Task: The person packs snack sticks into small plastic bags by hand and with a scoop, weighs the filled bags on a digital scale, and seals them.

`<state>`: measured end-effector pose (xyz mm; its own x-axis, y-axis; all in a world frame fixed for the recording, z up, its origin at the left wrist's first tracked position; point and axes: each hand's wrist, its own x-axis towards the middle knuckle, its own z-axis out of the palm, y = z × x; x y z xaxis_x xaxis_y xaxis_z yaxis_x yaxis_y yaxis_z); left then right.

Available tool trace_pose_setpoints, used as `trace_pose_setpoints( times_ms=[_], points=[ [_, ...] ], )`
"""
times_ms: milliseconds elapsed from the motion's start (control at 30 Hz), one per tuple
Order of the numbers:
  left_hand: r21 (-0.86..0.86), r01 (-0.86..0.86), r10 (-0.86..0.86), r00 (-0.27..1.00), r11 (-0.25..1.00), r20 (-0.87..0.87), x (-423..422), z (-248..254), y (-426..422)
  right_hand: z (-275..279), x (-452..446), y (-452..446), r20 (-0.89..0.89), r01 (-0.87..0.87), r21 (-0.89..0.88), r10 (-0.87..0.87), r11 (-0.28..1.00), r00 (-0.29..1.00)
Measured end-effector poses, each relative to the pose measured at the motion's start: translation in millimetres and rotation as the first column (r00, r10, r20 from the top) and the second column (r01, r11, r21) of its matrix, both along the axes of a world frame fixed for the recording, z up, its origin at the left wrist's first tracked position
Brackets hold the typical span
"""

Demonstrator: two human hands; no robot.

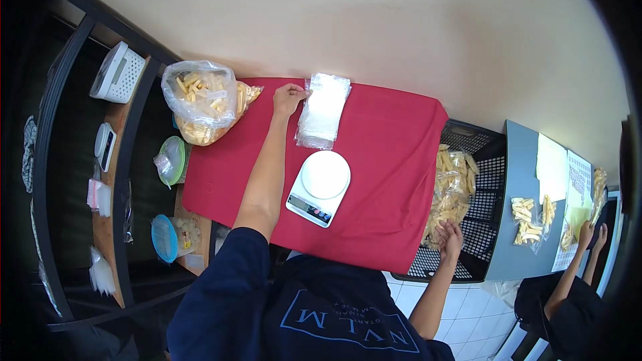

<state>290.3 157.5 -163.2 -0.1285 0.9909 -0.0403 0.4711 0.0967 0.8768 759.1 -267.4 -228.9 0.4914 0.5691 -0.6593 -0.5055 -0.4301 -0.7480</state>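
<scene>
My left hand reaches to the far side of the red-covered table, its fingers pinched at the left edge of a stack of clear plastic bags. Close below that stack stands a white kitchen scale with nothing on its round plate. My right hand is over the near end of a black plastic crate, fingers apart, beside filled bags of pale yellow snack sticks. Whether its fingertips touch the nearest bag, I cannot tell.
A large open bag of snack sticks stands at the table's far left corner. Shelving with tubs and a basket lines the left. At right, a co-worker's hands hold a snack bag above a grey table.
</scene>
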Motion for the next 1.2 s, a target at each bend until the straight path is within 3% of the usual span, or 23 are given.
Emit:
trace_pose_setpoints(
  times_ms=[167,233,333,400,533,633,700,800,867,933,967,1033,1067,1200],
  points=[
    [0.116,0.034,-0.048,0.992,0.993,0.116,-7,-1,0,29,-2,-3,0.009,0.064,0.051,-0.065,0.997,0.998],
    [-0.019,0.049,-0.051,0.996,0.999,-0.076,0,10,-9,43,-3,8,0.02,0.068,0.086,-0.07,0.994,0.997],
    [-0.085,0.063,-0.077,0.98,0.994,-0.181,13,25,-16,62,-8,22,0.037,0.024,0.133,-0.029,0.991,0.999],
    [-0.064,0.059,-0.067,0.988,0.996,-0.14,7,13,-9,71,-13,27,0.049,0.002,0.142,-0.01,0.99,0.999],
    [0.004,0.088,-0.088,0.995,0.996,-0.054,-1,11,-12,86,-22,27,0.066,-0.056,0.181,0.045,0.982,0.997],
    [0.089,0.042,-0.039,0.999,0.995,-0.034,-5,23,-23,97,-26,25,0.193,-0.08,0.169,0.047,0.982,0.98],
    [0.152,0.099,-0.11,0.992,0.983,0.066,-8,33,-27,111,-30,30,0.288,-0.133,0.167,0.081,0.977,0.954],
    [0.324,0.207,-0.212,0.977,0.923,-0.019,1,85,-56,155,-44,49,0.418,-0.209,0.184,0.116,0.961,0.901],
    [0.298,0.273,-0.279,0.96,0.915,-0.022,14,133,-84,184,-56,69,0.6,-0.388,0.246,0.175,0.888,0.781],
    [0.385,0.462,-0.394,0.886,0.799,-0.246,32,177,-114,231,-83,92,0.619,-0.451,0.348,0.16,0.822,0.769],
    [0.387,0.465,-0.398,0.884,0.796,-0.244,42,193,-128,248,-94,102,0.682,-0.535,0.36,0.176,0.764,0.71],
    [0.469,0.623,-0.535,0.781,0.626,-0.323,60,218,-152,288,-115,120,0.813,-0.681,0.336,0.165,0.65,0.559],
    [0.469,0.626,-0.54,0.778,0.623,-0.321,67,227,-165,308,-126,126,0.874,-0.741,0.299,0.14,0.601,0.465],
    [0.518,0.686,-0.602,0.716,0.512,-0.354,87,252,-203,343,-157,142,0.888,-0.802,0.356,0.094,0.48,0.451]
  ],
)
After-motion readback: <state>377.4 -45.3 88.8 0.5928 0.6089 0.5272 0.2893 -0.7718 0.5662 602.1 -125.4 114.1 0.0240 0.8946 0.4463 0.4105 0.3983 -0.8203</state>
